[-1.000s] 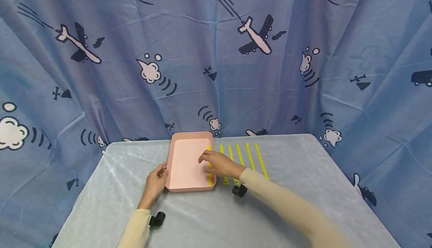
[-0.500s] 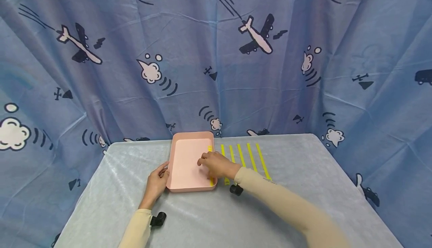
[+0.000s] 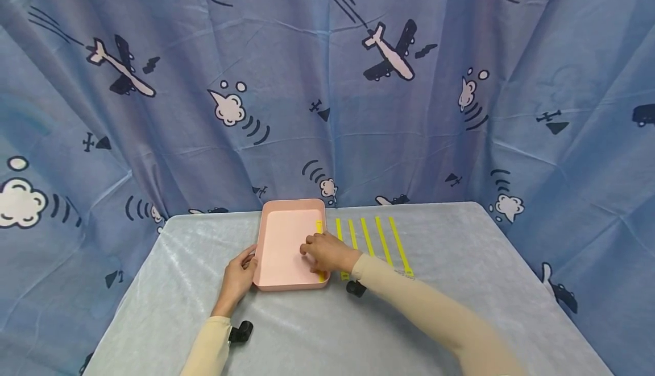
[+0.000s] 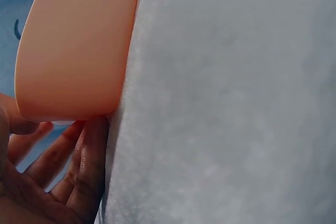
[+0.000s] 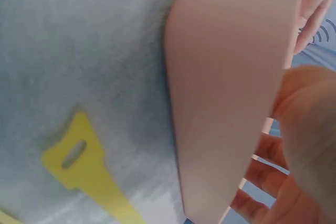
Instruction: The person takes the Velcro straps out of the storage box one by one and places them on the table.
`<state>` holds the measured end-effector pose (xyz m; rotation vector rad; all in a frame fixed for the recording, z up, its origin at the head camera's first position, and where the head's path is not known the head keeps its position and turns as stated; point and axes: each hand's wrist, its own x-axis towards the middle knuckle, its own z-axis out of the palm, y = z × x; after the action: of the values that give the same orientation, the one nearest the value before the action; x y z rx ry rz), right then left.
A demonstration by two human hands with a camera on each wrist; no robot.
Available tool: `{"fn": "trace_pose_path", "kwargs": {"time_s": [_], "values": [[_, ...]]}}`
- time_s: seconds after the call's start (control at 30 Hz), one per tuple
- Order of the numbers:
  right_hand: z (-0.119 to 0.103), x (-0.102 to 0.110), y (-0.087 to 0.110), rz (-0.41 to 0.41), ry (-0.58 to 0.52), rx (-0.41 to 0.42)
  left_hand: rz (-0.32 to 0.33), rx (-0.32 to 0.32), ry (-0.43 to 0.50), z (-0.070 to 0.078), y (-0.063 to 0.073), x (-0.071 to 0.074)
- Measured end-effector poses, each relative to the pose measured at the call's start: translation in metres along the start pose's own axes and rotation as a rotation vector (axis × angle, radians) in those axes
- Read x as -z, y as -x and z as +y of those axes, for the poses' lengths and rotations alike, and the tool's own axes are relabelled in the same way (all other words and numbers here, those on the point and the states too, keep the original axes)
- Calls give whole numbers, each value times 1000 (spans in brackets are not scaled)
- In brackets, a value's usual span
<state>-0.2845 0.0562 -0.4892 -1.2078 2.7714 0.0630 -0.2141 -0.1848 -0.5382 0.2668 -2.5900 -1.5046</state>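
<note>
A shallow pink tray (image 3: 276, 245) lies on the cloth-covered table. My left hand (image 3: 237, 279) touches the tray's left outer side; in the left wrist view its fingers (image 4: 86, 177) are fairly straight against the wall. My right hand (image 3: 332, 252) reaches over the right rim, fingers loosely bent, above a yellow strap (image 3: 319, 226) lying along the tray's inner right side. The right fingertips are partly hidden, and whether they touch this strap is unclear. Beside the tray, a flat yellow plastic strap (image 5: 84, 161) shows a wide, slotted head in the right wrist view.
Several more yellow straps (image 3: 396, 242) lie in a row on the table right of the tray, partly covered by the right hand and sleeve (image 3: 409, 296). The grey cloth tabletop (image 3: 476, 262) extends further right. A blue patterned curtain (image 3: 286, 108) hangs behind.
My right hand has shifted slightly left and toward me over the tray, its thumb lowering near the strap's near end. The left hand and tray hold nearly the same place.
</note>
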Motion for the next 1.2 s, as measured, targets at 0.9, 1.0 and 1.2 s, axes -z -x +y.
{"fn": "trace_pose_path", "kwargs": {"time_s": [0.9, 1.0, 1.2], "values": [[9, 6, -6, 90, 174, 94, -13, -4, 22, 2, -2, 1], [11, 3, -8, 42, 208, 99, -10, -1, 25, 2, -2, 1], [12, -4, -12, -22, 203, 104, 1, 0, 23, 0, -2, 0]]}}
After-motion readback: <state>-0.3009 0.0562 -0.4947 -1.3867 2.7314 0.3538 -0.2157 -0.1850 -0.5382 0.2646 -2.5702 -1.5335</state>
